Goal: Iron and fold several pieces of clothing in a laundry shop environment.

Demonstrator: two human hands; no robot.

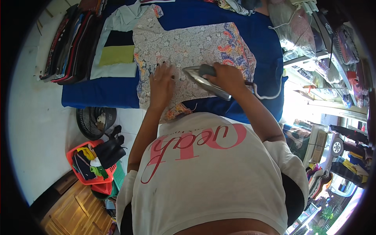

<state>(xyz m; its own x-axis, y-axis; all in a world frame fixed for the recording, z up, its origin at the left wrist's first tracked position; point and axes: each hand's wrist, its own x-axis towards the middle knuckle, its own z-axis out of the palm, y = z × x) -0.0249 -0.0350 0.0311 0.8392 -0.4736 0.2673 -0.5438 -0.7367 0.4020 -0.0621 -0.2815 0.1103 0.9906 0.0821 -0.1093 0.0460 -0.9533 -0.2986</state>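
Observation:
A pale lace garment [182, 44] with floral edging in orange, blue and yellow lies spread over a blue cloth [199, 17] on the table. My right hand [226, 77] grips the handle of an electric iron [205, 83], whose metal body rests on or just above the lace, its tip pointing up and to the left. From the iron's rear a white cord [267, 97] runs to the right. My left hand [162, 85] lies flat on the lace left of the iron, palm down, fingers slightly apart.
Folded clothes [70, 44] are stacked at the table's left. Beside them lies a pale blue garment [113, 70] with a green patch [117, 55]. A black basket [97, 122] and a red basket [91, 164] of clothes stand on the floor at left. Plastic-wrapped items [293, 32] fill the right side.

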